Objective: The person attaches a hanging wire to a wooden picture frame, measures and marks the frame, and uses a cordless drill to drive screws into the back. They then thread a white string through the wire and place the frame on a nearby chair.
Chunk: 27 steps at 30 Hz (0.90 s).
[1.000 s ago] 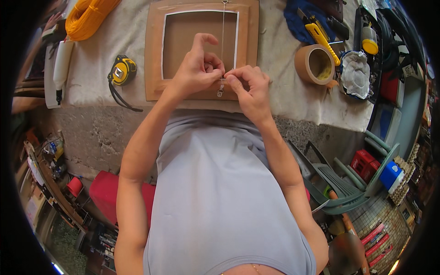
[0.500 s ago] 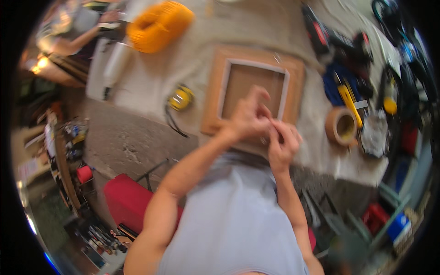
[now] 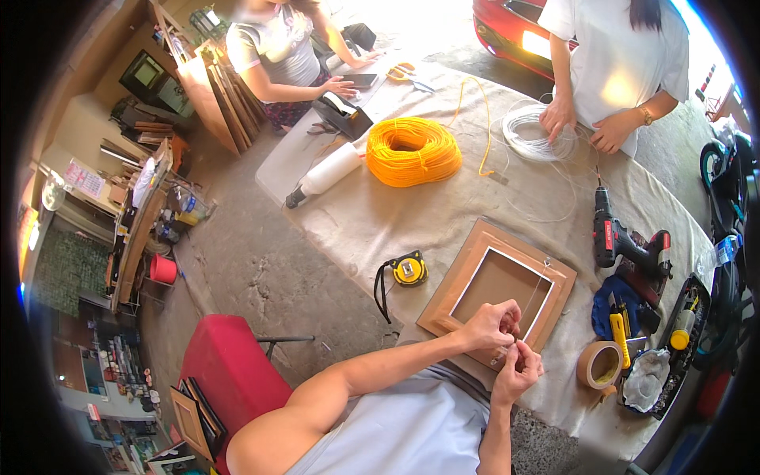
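A wooden picture frame (image 3: 446,304) lies on the cloth-covered table in front of me, its brown backing (image 3: 503,291) showing inside a pale inner edge. A thin wire (image 3: 545,279) runs from a small fitting (image 3: 547,262) on its far right side toward my fingers. My left hand (image 3: 489,326) is closed in a pinch on this wire over the frame's near part. Just nearer to me, my right hand (image 3: 518,372) pinches at the wire too, its fingertips almost meeting the left ones. The wire's end is hidden among the fingers.
A tape measure (image 3: 409,269) lies left of the frame. To the right are a cordless drill (image 3: 606,237), a yellow cutter (image 3: 618,339) and a tape roll (image 3: 599,366). Farther off, an orange rope coil (image 3: 413,152) sits near a person's hands (image 3: 559,117) on a white coil (image 3: 522,131).
My view has swung, so the table's far side and two people now show. Both hands stay together over the frame's near side, still pinching, with the fingers slightly shifted.
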{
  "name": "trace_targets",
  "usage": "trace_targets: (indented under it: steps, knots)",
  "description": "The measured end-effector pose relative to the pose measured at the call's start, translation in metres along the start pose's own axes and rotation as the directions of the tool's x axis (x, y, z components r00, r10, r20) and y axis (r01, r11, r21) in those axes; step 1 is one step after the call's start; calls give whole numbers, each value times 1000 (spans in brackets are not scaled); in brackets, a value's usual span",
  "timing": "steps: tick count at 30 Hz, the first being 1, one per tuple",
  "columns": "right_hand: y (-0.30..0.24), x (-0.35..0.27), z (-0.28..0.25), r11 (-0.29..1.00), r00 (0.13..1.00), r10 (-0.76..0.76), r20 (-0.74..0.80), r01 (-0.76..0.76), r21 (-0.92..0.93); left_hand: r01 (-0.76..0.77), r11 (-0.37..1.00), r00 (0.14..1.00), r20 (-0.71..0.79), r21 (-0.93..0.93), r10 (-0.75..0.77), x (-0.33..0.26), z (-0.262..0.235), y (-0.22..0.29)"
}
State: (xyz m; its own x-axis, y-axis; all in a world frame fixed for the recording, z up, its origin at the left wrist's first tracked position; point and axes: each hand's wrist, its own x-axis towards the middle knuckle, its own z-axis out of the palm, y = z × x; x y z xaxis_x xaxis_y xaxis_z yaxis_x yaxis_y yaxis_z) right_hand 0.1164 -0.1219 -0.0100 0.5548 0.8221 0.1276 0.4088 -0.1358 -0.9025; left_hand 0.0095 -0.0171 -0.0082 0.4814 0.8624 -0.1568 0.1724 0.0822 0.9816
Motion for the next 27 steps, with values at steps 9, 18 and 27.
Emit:
trace_targets:
  steps: [9,18,27]
  knots:
    - [-4,5,0,1000,1000,-1,5,1,-8,-19,992,1000,-21,125,22,4,3,2]
    - [10,2,3,997,999,45,4,-46,66,-53,964,991,135,260,18,11,-5,12]
    - [0,1,4,918,991,118,66,-134,373,-64,899,972,230,434,-41,14,-4,29]
